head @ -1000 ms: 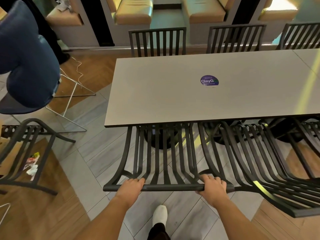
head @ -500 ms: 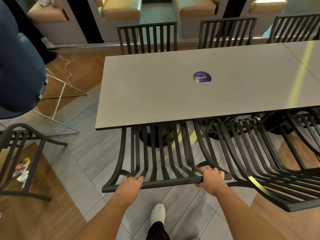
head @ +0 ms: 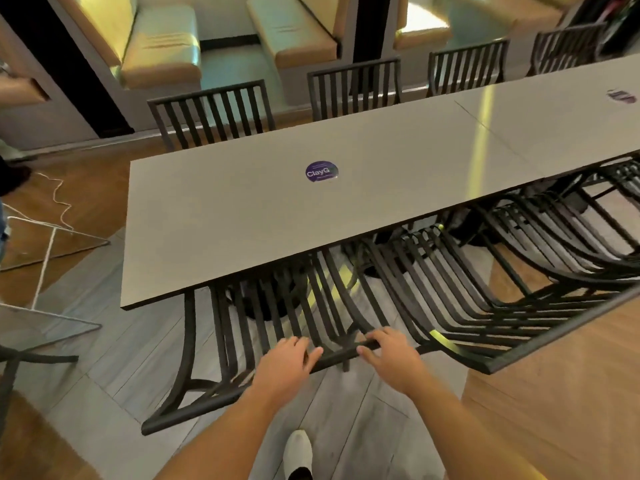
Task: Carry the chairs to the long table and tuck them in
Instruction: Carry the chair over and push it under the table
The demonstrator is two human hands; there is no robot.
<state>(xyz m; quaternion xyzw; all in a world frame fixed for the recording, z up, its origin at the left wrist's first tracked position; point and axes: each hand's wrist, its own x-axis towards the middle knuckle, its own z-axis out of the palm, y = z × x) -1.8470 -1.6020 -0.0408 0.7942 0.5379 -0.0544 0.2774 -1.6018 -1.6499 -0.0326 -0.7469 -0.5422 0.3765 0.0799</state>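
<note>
The black slatted chair point(head: 277, 327) lies straight ahead of both hands, its seat already under the long table point(head: 277, 209), its top rail running left-to-right and slanting — 2 hands sit on it near its right end. The left hand point(head: 287, 358) rests over the rail, fingers loose; the right hand point(head: 391, 351) has fingers spread, barely touching — equally near, any last push goes forward

chair point(head: 277, 327) tucked under long table point(head: 242, 216) near edge | neighbouring chair point(head: 450, 299) right | sticker point(head: 321, 171) on tabletop
</note>
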